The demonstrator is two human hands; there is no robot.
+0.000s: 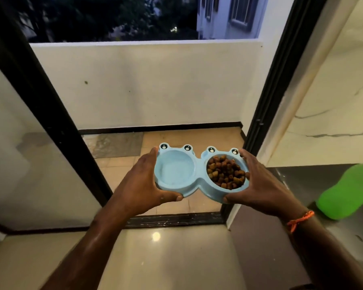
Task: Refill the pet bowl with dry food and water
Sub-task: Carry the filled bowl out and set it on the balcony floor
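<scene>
While both hands carry it in the air before an open balcony doorway, the blue pet bowl (197, 174) sits level between them, above the door's dark threshold (176, 219). Its 2 round wells lie side by side: the left well (175, 169) looks pale and glossy, though whether water is in it I cannot tell; the right well holds brown dry food (225, 171). The left hand (140, 183) has its grip curled round the bowl's left end, thumb under the near rim. The right hand (258, 185) grips the right end likewise. An orange thread (300, 220) circles the right wrist. A green object (348, 191) lies at the right on the floor.
</scene>
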